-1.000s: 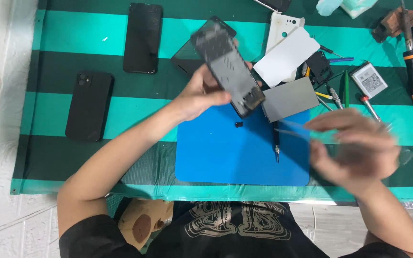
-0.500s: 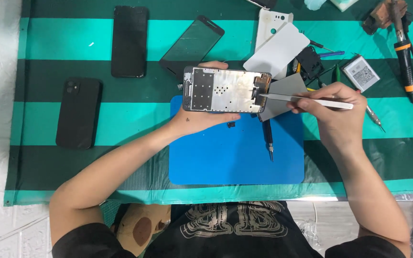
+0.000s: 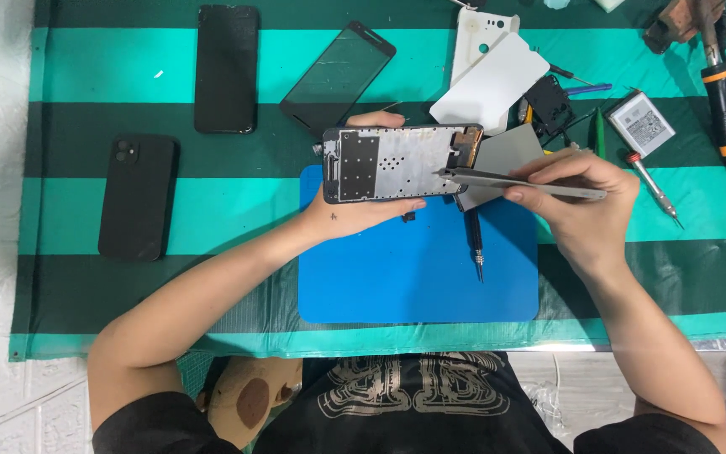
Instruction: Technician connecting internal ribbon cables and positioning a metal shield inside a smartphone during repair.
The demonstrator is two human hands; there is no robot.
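My left hand [image 3: 355, 214] holds an opened phone frame [image 3: 397, 162], metal inner side up, level above the blue work mat [image 3: 418, 269]. My right hand [image 3: 581, 202] grips metal tweezers [image 3: 523, 182]. Their tips touch the frame's right part, near its copper-coloured end. A screwdriver [image 3: 475, 244] lies on the mat under the tweezers. A grey plate [image 3: 506, 160] lies just behind the frame's right end.
On the green striped cloth lie two black phones [image 3: 138, 196] [image 3: 226, 67], a loose glass screen [image 3: 338, 77], white back covers [image 3: 489, 76], a small battery [image 3: 640, 124], another screwdriver [image 3: 653, 189] and a soldering iron [image 3: 720, 84]. The table edge runs near my body.
The frame went from tilted upright to flat and level. My right hand, blurred and low a second ago, came up with the tweezers, whose tips now rest further onto the frame.
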